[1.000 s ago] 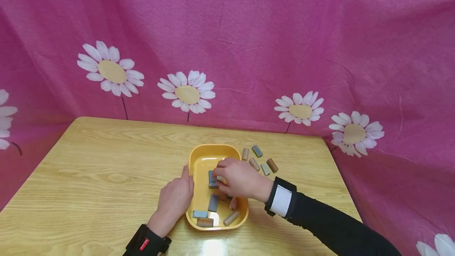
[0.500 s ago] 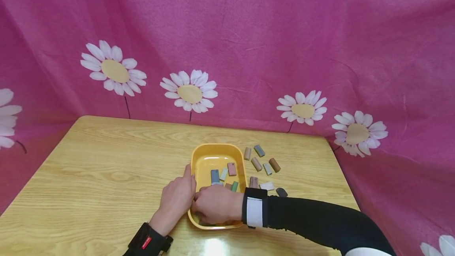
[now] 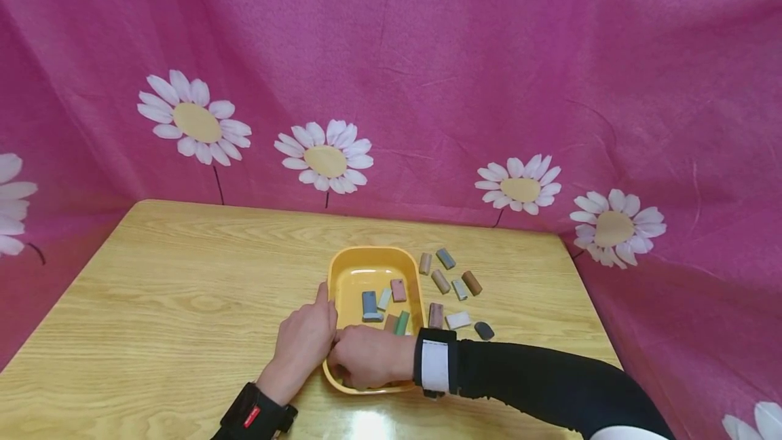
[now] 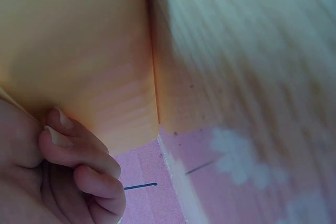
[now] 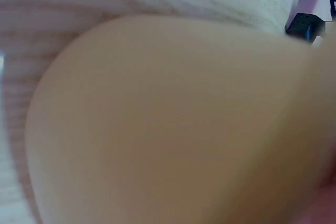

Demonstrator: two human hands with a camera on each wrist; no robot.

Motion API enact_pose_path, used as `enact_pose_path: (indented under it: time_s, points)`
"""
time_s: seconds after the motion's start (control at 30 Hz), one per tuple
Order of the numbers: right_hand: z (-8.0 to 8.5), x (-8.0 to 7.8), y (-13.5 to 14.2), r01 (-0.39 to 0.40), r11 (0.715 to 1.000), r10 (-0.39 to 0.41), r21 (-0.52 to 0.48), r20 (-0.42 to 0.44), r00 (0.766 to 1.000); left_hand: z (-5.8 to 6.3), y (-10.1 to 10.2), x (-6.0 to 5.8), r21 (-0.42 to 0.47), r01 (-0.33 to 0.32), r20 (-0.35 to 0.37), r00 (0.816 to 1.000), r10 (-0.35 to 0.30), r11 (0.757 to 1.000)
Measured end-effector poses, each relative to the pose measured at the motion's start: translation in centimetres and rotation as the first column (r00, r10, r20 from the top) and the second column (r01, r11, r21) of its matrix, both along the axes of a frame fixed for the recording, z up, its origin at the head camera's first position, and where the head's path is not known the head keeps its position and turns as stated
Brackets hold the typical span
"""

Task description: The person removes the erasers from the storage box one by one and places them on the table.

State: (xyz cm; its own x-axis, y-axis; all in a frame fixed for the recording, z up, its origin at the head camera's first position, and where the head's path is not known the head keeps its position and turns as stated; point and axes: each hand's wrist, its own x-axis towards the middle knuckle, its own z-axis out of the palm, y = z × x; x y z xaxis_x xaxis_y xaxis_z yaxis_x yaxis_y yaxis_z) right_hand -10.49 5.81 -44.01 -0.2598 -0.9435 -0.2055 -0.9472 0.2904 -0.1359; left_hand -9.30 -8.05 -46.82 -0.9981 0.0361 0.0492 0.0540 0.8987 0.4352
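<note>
A yellow plastic tray (image 3: 374,254) stands on the table with small coloured blocks in it. My left hand (image 3: 307,335) grips its left rim; in the left wrist view the curled fingers (image 4: 79,153) lie against the tray's outer wall. My right hand (image 3: 374,356) reaches down into the front of the tray, its fingertips hidden below the knuckles. Behind it lie a blue block (image 3: 369,301), a pale block (image 3: 384,299), a pink block (image 3: 398,290) and a green block (image 3: 401,322). The right wrist view holds mostly the tray's blurred wall (image 5: 157,103).
To the tray's right, several loose blocks lie on the wooden table (image 3: 201,290), among them a brown one (image 3: 472,283), a white one (image 3: 458,320) and a dark rounded one (image 3: 484,330). A pink cloth (image 3: 415,53) with daisies hangs behind the table.
My right hand has moved from the tray's middle to its front left, uncovering the pink, pale and green blocks. Over the last half second it barely moves. The left hand keeps its hold.
</note>
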Motion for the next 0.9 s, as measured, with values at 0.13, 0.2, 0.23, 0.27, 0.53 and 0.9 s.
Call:
enact_pose_path:
  time_s: [0.13, 0.2, 0.23, 0.27, 0.53, 0.9]
  points:
    - [-0.13, -0.03, 0.07, 0.017, 1.000, -0.017, -0.018, 0.015, 1.000, -0.04, -0.03, -0.02, 0.001, -0.007, 0.008, 1.000, 0.007, 1.000]
    - [-0.25, 0.05, 0.14, 0.035, 0.999, -0.035, -0.024, 0.028, 0.999, -0.09, -0.05, 0.00, -0.005, -0.010, -0.001, 1.000, 0.010, 1.000]
    - [-0.34, 0.09, 0.18, 0.042, 0.999, -0.041, -0.028, 0.032, 0.999, -0.11, -0.04, 0.01, -0.006, -0.010, -0.006, 1.000, 0.010, 1.000]
    - [-0.43, 0.12, 0.21, 0.049, 0.998, -0.048, -0.030, 0.038, 0.998, -0.12, -0.03, 0.03, -0.006, -0.009, -0.008, 1.000, 0.009, 1.000]
    - [-0.82, 0.07, 0.18, 0.058, 0.998, -0.057, -0.024, 0.031, 0.998, -0.11, 0.12, 0.07, -0.004, -0.006, -0.011, 1.000, 0.006, 1.000]
    - [-0.83, -0.02, 0.45, 0.102, 0.992, -0.100, -0.074, 0.022, 0.995, -0.23, 0.14, -0.03, -0.016, -0.016, -0.008, 1.000, 0.016, 1.000]
